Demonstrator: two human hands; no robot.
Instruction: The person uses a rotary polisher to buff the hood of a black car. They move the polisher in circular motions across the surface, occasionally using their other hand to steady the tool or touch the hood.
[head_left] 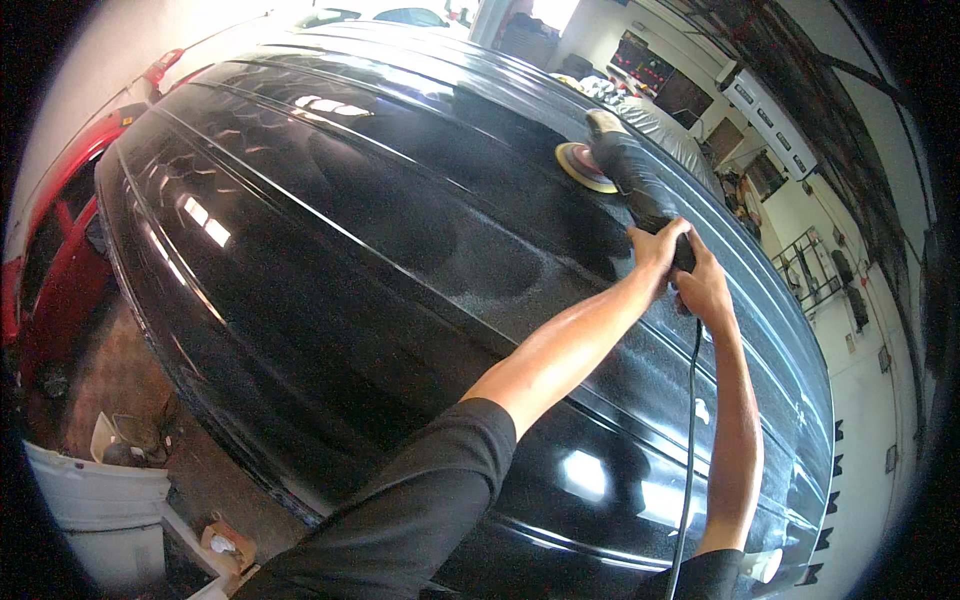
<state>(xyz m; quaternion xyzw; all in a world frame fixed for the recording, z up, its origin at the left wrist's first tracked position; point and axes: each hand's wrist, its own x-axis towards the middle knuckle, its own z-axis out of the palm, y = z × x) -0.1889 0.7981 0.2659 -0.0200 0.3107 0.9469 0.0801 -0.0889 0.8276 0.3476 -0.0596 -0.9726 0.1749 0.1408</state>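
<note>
Stretched out in front of me, both arms hold a black power polisher [640, 180] over a glossy black ribbed vehicle roof [330, 230]. My left hand [657, 248] is closed around the polisher's body near its rear. Close beside it, my right hand [706, 285] grips the end of the handle. The round yellowish pad [586, 168] at the tool's head is slightly tilted and appears to rest on the roof's far right part. A black cord [690, 430] runs from the handle back toward me, past my right forearm. Hazy, dusty patches show on the roof near its middle.
A red vehicle [75, 210] stands close on the left. White plastic bins [95, 500] and a small cardboard box [228, 540] are at the lower left. A white cylindrical object [765, 565] shows beside my right sleeve. Behind the roof lies a pale cover [660, 130].
</note>
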